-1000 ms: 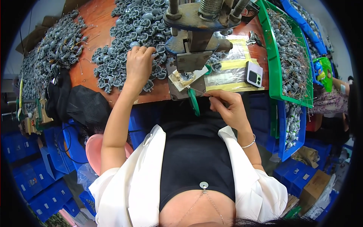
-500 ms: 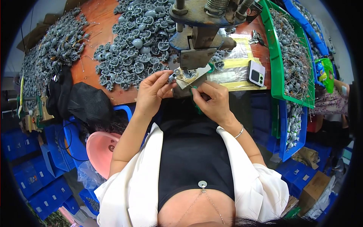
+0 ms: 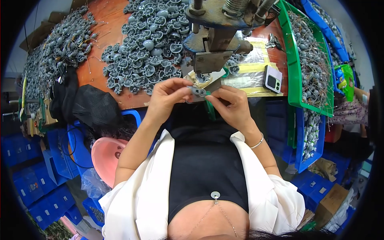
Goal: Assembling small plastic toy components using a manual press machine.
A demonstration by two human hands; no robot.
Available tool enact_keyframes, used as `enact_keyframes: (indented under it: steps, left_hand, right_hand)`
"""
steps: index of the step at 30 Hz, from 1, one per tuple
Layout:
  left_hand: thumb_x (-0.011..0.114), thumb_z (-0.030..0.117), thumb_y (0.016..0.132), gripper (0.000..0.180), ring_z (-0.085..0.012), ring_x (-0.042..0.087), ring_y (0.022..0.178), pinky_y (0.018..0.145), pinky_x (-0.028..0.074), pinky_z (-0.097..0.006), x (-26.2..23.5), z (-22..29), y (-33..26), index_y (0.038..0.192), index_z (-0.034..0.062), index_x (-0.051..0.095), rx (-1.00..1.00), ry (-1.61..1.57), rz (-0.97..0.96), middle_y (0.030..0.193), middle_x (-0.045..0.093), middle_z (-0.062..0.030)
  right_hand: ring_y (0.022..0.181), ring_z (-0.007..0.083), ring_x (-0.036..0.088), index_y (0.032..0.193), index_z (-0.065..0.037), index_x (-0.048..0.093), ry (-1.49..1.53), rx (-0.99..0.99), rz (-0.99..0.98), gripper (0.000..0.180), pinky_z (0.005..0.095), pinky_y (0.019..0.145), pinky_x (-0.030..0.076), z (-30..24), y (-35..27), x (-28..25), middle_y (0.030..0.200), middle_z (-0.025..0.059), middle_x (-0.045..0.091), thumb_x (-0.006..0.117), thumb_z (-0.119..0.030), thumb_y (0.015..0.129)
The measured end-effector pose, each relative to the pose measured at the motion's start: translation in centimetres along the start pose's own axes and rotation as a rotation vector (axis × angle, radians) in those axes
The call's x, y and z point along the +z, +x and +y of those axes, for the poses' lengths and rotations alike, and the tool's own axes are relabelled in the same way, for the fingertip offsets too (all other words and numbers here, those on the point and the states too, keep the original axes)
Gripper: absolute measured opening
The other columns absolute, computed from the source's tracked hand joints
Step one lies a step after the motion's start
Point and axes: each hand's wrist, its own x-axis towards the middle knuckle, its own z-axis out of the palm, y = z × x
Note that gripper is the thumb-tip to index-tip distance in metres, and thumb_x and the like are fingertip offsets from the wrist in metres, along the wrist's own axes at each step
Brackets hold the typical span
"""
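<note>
Between the thumb and fingers of my left hand (image 3: pixel 167 98) is a small grey plastic part (image 3: pixel 198 92) with rounded openings, held at the table's front edge. My right hand (image 3: pixel 232 100) is closed in a pinch beside that part's right end; whatever sits in its fingertips is too small to make out. Something green (image 3: pixel 210 109) shows just below the right fingertips. Just above both hands stands a worn metal bench press (image 3: pixel 213 60), with a pale scrap of card (image 3: pixel 202 78) under its head.
A heap of grey plastic shells (image 3: pixel 148 52) covers the orange table left of the press. Farther left lies a pile of wired grey parts (image 3: pixel 66 42). On the right are a phone (image 3: pixel 273 79), a green tray (image 3: pixel 294 68) of wired parts and a blue bin (image 3: pixel 320 150).
The grey part has turned in my left hand and moved slightly right and down, now showing its openings. My right hand has shifted a little right, its fingertips close to the part.
</note>
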Motion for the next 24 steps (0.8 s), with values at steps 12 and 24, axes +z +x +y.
enact_keyframes:
  steps: [12,24]
  left_hand:
    - [0.073,0.001,0.068,0.03,-0.0265,0.058,0.094,0.08,0.047,-0.034,2.8,0.2,-0.7,0.098,0.0044,0.068,1.025,1.181,0.136,0.105,0.066,-0.0088]
    - [0.063,-0.001,0.082,0.011,-0.0207,0.059,0.09,0.081,0.045,-0.03,1.4,1.8,-0.9,0.091,-0.0035,0.068,0.895,0.981,0.356,0.096,0.069,-0.0104]
  right_hand:
    - [0.055,0.0028,0.049,0.094,-0.002,0.059,0.993,0.722,-0.086,0.015,0.0157,0.048,0.036,1.8,-0.4,0.5,0.067,-0.0004,0.058,0.057,-0.016,0.092]
    - [0.064,0.0039,0.053,0.097,0.0,0.058,0.625,0.474,-0.135,0.011,0.0168,0.059,0.041,1.3,0.6,0.9,0.076,-0.0011,0.059,0.058,-0.009,0.091]
